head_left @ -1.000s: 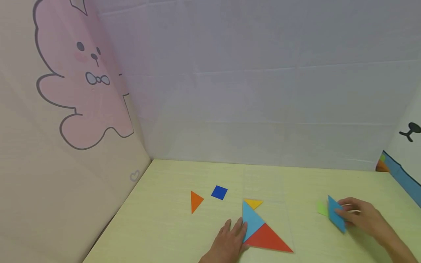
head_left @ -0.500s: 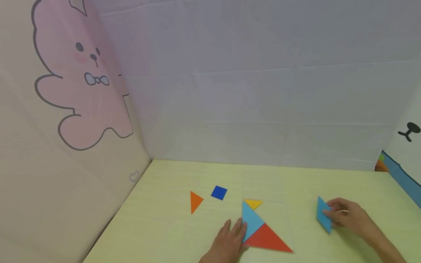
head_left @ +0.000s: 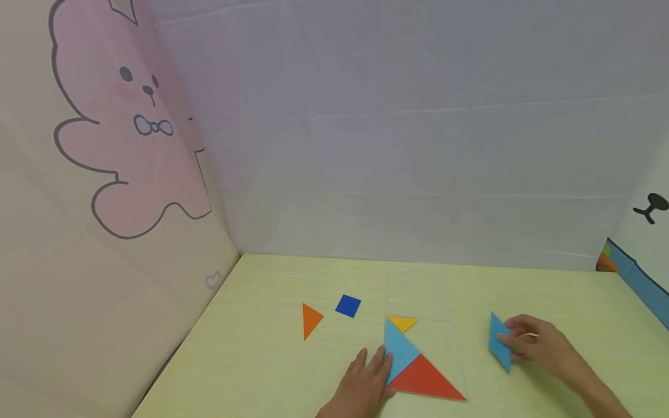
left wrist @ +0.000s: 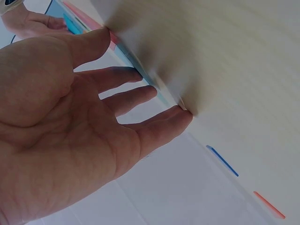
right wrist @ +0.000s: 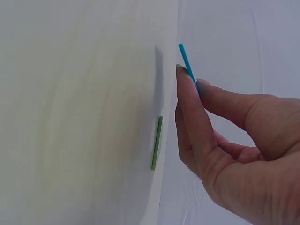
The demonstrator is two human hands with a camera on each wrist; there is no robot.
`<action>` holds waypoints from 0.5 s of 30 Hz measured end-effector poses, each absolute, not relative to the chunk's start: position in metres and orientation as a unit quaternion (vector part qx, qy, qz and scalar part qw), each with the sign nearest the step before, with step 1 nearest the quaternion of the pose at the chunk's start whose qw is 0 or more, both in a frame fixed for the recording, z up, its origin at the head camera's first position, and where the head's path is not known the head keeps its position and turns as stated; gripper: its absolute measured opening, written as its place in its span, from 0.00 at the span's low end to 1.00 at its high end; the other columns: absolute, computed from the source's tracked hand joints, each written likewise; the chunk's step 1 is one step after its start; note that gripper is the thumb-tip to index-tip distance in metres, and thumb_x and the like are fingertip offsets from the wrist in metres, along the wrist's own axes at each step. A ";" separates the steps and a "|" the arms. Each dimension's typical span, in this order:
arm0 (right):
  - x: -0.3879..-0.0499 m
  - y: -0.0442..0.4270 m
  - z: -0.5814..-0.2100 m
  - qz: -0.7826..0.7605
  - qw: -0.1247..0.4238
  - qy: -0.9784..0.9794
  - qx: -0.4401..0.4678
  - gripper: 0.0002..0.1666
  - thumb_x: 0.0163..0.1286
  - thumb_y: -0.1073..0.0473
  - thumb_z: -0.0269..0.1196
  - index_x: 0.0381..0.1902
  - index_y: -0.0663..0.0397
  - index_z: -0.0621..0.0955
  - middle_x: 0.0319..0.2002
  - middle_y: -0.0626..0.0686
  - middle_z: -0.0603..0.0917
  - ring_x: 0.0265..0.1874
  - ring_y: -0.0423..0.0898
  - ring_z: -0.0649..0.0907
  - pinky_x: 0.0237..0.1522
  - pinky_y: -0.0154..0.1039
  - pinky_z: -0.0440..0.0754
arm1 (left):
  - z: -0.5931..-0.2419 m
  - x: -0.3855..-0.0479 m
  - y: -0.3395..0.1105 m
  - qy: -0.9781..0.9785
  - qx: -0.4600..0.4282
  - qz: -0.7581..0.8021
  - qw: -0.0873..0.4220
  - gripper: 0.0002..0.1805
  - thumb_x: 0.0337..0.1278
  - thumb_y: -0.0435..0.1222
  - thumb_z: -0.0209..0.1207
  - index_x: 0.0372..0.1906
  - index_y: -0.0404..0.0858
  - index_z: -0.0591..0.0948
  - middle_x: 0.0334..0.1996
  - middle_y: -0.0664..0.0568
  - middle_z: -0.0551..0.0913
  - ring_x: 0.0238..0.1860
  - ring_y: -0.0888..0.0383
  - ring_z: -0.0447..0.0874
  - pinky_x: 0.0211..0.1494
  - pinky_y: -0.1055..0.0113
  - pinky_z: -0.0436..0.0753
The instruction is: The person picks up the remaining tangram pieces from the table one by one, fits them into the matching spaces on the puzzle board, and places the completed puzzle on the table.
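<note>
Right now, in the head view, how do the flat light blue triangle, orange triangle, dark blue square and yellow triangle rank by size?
1. Flat light blue triangle
2. Orange triangle and dark blue square: too alike to rank
3. Yellow triangle

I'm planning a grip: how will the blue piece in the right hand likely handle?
The held blue piece seems stiff: its free end looks straight. It's probably light, being thin. With flat faces, it should slide rather than roll.

No readable text, label, brand, number or sign in head or wrist views.
</note>
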State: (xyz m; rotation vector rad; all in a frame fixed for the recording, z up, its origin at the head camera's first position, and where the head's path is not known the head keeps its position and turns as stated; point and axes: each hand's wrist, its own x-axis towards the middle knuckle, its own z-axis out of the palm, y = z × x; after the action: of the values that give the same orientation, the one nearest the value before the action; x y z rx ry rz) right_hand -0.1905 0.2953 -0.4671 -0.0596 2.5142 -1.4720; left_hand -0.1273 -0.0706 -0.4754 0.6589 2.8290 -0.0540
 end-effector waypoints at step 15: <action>-0.184 0.270 -0.470 -0.532 0.116 0.836 -0.074 0.24 0.74 0.61 0.66 0.56 0.77 0.74 0.44 0.60 0.80 0.36 0.41 0.87 0.38 0.40 0.89 | -0.474 -0.127 -0.070 0.968 0.224 -0.017 0.116 0.33 0.75 0.58 0.49 0.79 0.53 0.65 0.78 0.60 0.63 0.74 0.51 0.66 0.69 0.61 0.75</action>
State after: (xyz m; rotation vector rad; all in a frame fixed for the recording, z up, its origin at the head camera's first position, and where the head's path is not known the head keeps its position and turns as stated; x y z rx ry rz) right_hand -0.1839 0.2705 -0.4701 -0.2159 2.4481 -1.5579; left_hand -0.1269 -0.0703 -0.4744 0.6557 2.8332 -0.0499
